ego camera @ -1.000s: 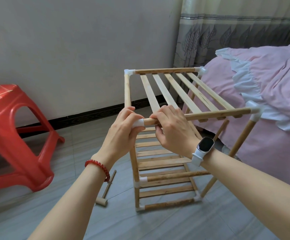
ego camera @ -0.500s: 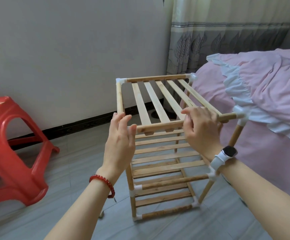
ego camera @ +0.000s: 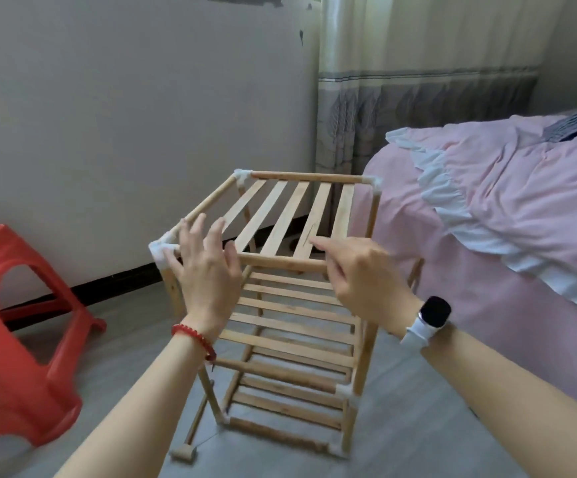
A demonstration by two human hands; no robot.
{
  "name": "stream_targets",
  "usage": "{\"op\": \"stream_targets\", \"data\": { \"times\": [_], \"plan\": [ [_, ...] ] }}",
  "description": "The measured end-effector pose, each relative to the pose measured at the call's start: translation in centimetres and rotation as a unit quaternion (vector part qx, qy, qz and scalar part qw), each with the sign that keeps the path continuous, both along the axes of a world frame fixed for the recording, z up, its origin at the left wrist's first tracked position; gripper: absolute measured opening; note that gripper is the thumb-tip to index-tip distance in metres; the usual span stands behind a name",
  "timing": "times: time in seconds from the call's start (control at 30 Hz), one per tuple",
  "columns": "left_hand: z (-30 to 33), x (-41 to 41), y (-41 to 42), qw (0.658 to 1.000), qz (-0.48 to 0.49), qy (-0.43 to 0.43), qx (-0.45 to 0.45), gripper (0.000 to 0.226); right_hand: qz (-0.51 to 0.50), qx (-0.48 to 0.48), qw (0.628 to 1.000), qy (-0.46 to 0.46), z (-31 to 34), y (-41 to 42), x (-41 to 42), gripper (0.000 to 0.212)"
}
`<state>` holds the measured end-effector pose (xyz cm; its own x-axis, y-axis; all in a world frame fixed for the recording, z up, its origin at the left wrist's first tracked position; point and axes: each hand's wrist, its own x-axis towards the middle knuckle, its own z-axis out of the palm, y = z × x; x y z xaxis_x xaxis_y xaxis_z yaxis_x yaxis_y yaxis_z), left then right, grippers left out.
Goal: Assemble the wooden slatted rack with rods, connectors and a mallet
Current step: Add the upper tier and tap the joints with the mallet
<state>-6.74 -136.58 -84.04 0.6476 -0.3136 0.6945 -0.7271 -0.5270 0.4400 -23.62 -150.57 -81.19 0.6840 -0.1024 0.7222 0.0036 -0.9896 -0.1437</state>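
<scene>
The wooden slatted rack stands on the grey floor, several tiers high, with white connectors at its corners. My left hand hovers with spread fingers in front of the near left corner and grips nothing. My right hand hangs with loosely curled fingers just over the near top rod, near its right end, holding nothing. The small wooden mallet lies on the floor by the rack's near left foot.
A red plastic stool stands to the left. A bed with pink bedding runs close along the rack's right side. A wall and a curtain lie behind.
Both hands have let go of the top front rod and pulled back from it. The rack now appears turned, with its near left corner swung toward me, and the view has shifted.
</scene>
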Motion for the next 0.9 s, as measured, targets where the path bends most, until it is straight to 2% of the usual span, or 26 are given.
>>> {"op": "stream_targets", "data": {
  "times": [0.1, 0.17, 0.27, 0.33, 0.4, 0.47, 0.53, 0.6, 0.7, 0.8, 0.9],
  "plan": [
    [-2.6, -5.8, -1.8, 0.985, -0.12, -0.119, -0.043, 0.039, -0.052, 0.158, 0.981, -0.1, -0.2, -3.2, -2.6, 0.042],
    [-5.5, -9.6, -2.8, 0.973, -0.198, -0.11, -0.039, 0.034, -0.137, 0.244, 0.954, -0.111, -2.5, -5.8, -5.2, 0.037],
    [-10.0, -13.9, -3.9, 0.962, -0.267, -0.055, 0.003, 0.022, -0.244, 0.335, 0.909, -0.032, -8.8, -8.7, -9.5, 0.029],
    [-12.6, -17.2, -4.6, 0.929, -0.36, -0.063, 0.064, 0.019, -0.275, 0.389, 0.879, 0.038, -13.2, -9.8, -12.1, 0.03],
    [-14.6, -20.2, -6.3, 0.889, -0.43, -0.03, 0.154, 0.023, -0.288, 0.428, 0.851, 0.098, -17.2, -10.7, -14.2, 0.03],
    [-16.4, -21.7, -10.1, 0.89, -0.402, 0.042, 0.212, 0.035, -0.296, 0.46, 0.826, 0.136, -20.6, -11.8, -15.9, 0.029],
    [-17.1, -21.5, -15.0, 0.906, -0.321, 0.129, 0.245, 0.045, -0.307, 0.482, 0.808, 0.144, -22.9, -13.5, -16.8, 0.027],
    [-17.7, -20.6, -19.7, 0.915, -0.239, 0.176, 0.273, 0.05, -0.317, 0.489, 0.798, 0.156, -24.9, -15.3, -17.4, 0.027],
    [-18.9, -18.2, -26.3, 0.933, -0.13, 0.184, 0.282, 0.055, -0.322, 0.505, 0.781, 0.177, -27.9, -19.6, -16.6, 0.03],
    [-19.5, -14.0, -32.3, 0.959, -0.039, 0.122, 0.253, 0.072, -0.291, 0.5, 0.794, 0.187, -30.1, -26.6, -11.9, 0.039],
    [-21.1, -11.5, -35.4, 0.942, 0.027, 0.148, 0.3, 0.081, -0.263, 0.538, 0.781, 0.178, -30.8, -32.2, -5.7, 0.055]
  ]
}}
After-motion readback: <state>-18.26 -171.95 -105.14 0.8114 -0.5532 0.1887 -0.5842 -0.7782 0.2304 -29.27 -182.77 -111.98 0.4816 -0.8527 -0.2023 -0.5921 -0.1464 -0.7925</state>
